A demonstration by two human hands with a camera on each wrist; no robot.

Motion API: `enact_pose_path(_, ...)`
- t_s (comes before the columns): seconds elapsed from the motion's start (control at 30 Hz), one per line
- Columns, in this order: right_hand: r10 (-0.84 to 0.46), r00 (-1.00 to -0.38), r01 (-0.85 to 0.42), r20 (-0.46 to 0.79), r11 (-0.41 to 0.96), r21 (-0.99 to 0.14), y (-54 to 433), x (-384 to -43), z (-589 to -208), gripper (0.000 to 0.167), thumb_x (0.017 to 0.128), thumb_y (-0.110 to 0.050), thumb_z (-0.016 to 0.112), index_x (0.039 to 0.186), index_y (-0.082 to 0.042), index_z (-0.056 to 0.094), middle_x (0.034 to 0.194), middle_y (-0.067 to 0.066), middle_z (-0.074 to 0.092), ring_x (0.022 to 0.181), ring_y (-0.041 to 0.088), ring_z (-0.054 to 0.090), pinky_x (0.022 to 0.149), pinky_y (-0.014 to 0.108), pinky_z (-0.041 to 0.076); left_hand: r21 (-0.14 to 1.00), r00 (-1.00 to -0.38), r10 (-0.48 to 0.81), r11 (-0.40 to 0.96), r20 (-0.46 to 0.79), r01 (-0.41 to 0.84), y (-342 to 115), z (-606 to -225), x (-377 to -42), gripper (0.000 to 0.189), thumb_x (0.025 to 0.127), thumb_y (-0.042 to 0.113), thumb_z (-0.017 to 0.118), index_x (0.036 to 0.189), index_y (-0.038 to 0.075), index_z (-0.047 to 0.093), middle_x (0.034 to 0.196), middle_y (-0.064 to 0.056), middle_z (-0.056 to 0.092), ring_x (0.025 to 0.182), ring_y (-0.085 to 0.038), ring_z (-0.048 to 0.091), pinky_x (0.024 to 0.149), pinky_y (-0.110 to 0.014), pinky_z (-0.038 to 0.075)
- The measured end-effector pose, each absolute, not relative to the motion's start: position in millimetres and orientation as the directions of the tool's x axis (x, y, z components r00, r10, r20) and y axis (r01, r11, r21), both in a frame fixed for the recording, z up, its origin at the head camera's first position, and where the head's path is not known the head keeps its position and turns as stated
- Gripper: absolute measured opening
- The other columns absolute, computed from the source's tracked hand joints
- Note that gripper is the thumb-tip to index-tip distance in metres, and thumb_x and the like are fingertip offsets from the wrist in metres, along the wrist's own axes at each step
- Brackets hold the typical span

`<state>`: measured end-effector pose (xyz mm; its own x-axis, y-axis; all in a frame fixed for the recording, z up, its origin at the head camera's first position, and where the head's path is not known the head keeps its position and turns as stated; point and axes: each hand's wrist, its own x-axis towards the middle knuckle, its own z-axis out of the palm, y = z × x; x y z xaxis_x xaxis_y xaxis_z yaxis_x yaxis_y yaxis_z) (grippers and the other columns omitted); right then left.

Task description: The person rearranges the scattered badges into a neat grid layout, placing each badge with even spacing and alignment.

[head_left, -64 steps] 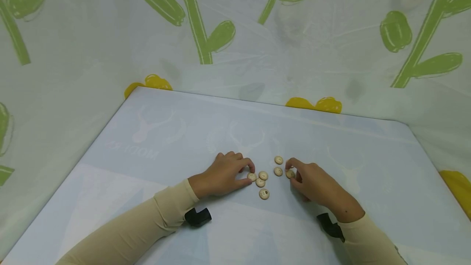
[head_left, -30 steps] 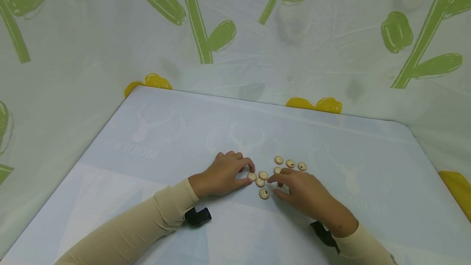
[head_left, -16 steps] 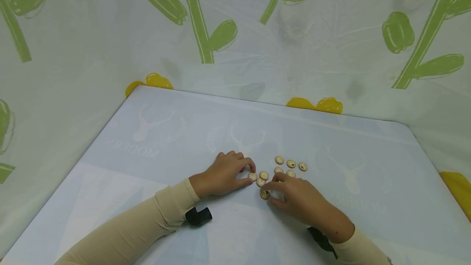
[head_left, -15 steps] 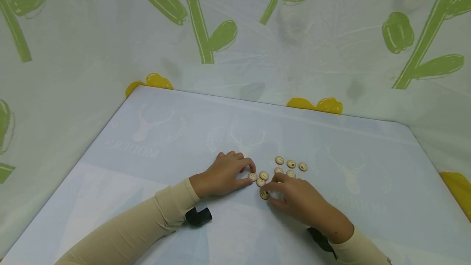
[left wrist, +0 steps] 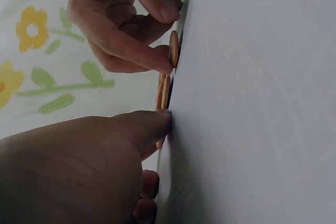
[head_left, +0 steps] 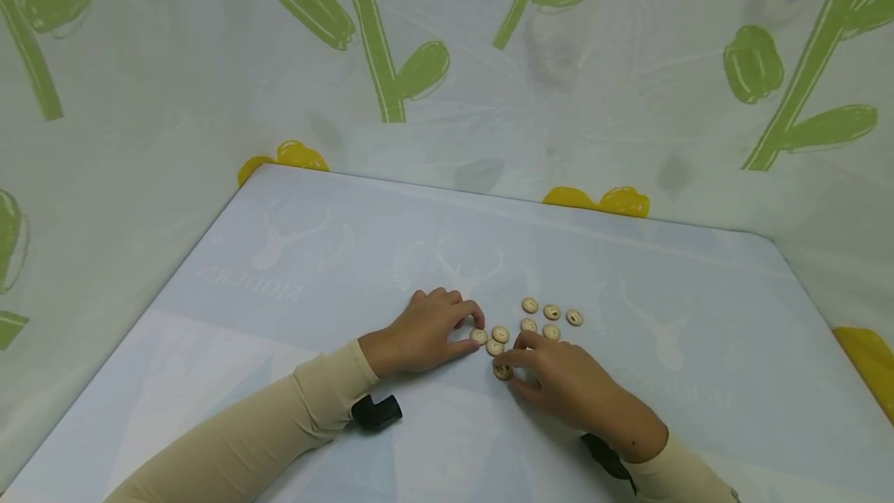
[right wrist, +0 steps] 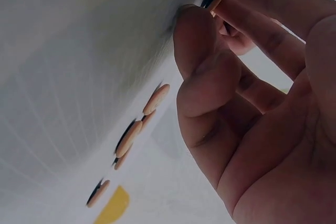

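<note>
Pale discs (head_left: 552, 312) lie on the table (head_left: 454, 449) (left hand (head_left: 431, 332) holding one).

Round tan discs (head_left: 552, 312) lie on the pale, deer-printed table (head_left: 377, 216).

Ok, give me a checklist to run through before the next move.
1. Left grip has finger and thumb at its button: ok.
2. Right grip has finger and thumb on either side of the nearest button: ok.
3. Right grip firm enough to lift: cannot tell.
4. Two middle buttons apart from each other: not ok, they look touching or overlapping.
5. Three far-row buttons spaced apart: ok.
6. Table free of buttons beneath the right grip's palm: cannot tell, hidden in the head view.
</note>
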<state>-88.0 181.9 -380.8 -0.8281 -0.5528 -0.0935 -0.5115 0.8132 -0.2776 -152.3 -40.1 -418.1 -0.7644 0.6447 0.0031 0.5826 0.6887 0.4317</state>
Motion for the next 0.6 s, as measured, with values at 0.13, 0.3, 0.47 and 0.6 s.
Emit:
enact_pose_path(0.13,-0.559,-0.826,-0.521,-0.078,0.808,-0.274,182.0,-88.3,-381.5,0.024,0.084,-0.019,0.08,0.108,-0.024,0.076,0.095,-0.006,0.062,0.062,-0.001,0.045,0.054,0.018,0.039,0.434,-0.764,0.645,0.688,0.003,0.582,-40.3,-417.3,-152.4,0.023,0.093,0.045,0.068,0.112,0.032,0.064,0.091,0.01,0.055,0.089,-0.011,0.047,0.078,-0.034,0.034)
enact_pose_path(0.3,-0.568,-0.822,-0.536,-0.054,0.801,-0.265,182.3,-88.2,-382.6,0.02,0.084,-0.019,0.08,0.103,-0.024,0.077,0.093,-0.007,0.063,0.065,-0.002,0.048,0.056,0.017,0.042,0.435,-0.764,0.645,0.686,0.006,0.583,-40.2,-418.0,-153.2,0.023,0.093,0.046,0.068,0.111,0.032,0.064,0.09,0.01,0.055,0.088,-0.01,0.047,0.078,-0.034,0.034)
enact_pose_path(0.47,-0.56,-0.827,-0.53,-0.052,0.807,-0.261,181.9,-88.5,-383.2,0.018,0.084,-0.019,0.08,0.101,-0.024,0.077,0.091,-0.008,0.064,0.066,-0.002,0.048,0.057,0.017,0.042,0.435,-0.765,0.644,0.687,0.008,0.582,-40.2,-417.9,-153.1,0.023,0.093,0.046,0.068,0.111,0.032,0.064,0.089,0.011,0.054,0.088,-0.01,0.047,0.077,-0.033,0.034)
enact_pose_path(0.6,-0.538,-0.84,-0.505,-0.076,0.825,-0.254,180.3,-88.7,-383.3,0.016,0.084,-0.019,0.081,0.099,-0.023,0.076,0.09,-0.009,0.063,0.066,-0.002,0.048,0.057,0.018,0.043,0.438,-0.767,0.641,0.687,0.009,0.579,-40.1,-417.4,-152.9,0.023,0.093,0.046,0.068,0.111,0.032,0.064,0.089,0.011,0.054,0.087,-0.01,0.047,0.077,-0.033,0.034)
